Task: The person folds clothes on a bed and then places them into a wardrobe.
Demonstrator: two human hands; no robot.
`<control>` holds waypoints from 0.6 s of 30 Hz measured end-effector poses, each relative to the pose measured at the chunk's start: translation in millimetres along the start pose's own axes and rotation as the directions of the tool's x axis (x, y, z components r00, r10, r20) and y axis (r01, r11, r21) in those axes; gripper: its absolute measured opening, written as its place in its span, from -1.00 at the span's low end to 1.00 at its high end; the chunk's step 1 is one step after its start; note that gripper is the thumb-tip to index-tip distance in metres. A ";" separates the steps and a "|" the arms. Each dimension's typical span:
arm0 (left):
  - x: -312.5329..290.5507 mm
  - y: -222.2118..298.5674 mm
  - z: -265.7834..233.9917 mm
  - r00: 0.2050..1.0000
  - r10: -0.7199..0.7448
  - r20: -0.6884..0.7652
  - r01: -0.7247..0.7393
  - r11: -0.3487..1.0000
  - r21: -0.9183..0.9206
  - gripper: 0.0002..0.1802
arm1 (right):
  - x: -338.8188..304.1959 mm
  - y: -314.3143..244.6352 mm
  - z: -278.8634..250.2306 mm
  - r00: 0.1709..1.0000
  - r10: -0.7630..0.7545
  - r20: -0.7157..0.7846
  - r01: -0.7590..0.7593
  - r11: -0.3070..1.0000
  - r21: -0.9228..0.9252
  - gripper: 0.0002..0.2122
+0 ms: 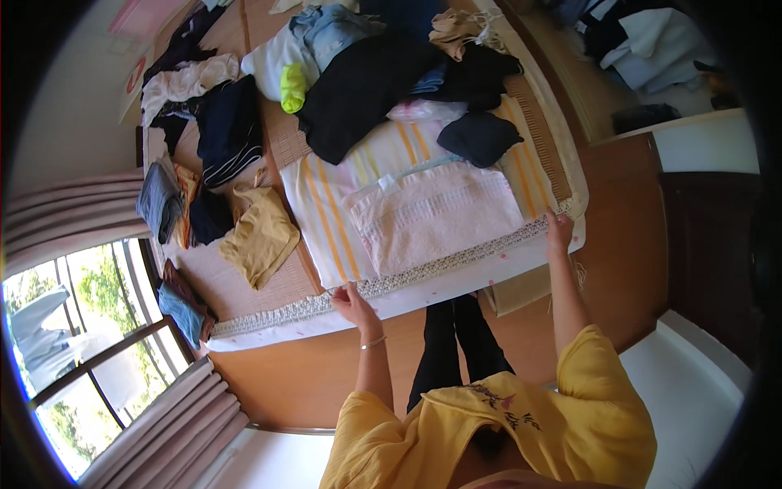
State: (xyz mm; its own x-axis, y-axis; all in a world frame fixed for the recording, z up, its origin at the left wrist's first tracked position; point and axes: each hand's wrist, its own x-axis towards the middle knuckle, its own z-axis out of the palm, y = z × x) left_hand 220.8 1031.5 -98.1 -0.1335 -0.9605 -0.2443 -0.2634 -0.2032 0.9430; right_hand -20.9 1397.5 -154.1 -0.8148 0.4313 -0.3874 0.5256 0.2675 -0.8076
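Observation:
A white towel with orange and yellow stripes (319,213) lies spread flat along the near side of the bed. My left hand (352,306) is closed on its near left corner, at the woven border of the mat. At the near right corner my right hand (560,231) pinches the towel's edge, fingers together. Between the hands, on top of the stripes, rests a folded pale pink towel (440,212). A bunched dark garment (479,138) sits on the far right part of the striped towel.
On the bed mat (285,138) lie a large black garment (358,90), a neon yellow bundle (292,88), a tan top (261,232), navy clothing (230,130) and several other clothes. A window (90,326) with curtains is at left; a shelf with clothes (652,49) stands at far right.

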 end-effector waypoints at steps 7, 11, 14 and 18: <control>72.0 126.2 116.1 0.547 0.660 0.515 -0.835 0.481 0.269 -0.64 | -2.1 -53.0 16.9 0.980 -0.199 0.015 0.196 0.974 0.112 -0.72; 92.0 155.1 231.0 0.250 0.778 0.576 -0.961 0.274 0.047 -0.58 | -21.3 -42.5 34.6 0.961 -0.278 0.000 0.276 0.954 0.119 -0.77; 86.4 165.6 306.0 0.184 0.792 0.582 -0.974 0.226 0.000 -0.65 | -47.8 -34.2 30.9 0.969 -0.244 0.033 0.243 0.969 0.049 -0.77; 70.1 169.2 379.8 0.141 0.798 0.586 -0.990 0.117 0.079 -0.59 | -61.0 -6.6 1.2 0.984 -0.143 0.101 0.130 0.983 0.129 -0.77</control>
State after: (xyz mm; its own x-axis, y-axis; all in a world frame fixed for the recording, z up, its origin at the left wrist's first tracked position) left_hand -196.0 1002.0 -41.4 -0.7889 -0.1864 0.5856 0.0258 0.9420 0.3347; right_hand 25.0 1368.4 -125.7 -0.9023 0.2988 -0.3108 0.3795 0.2083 -0.9015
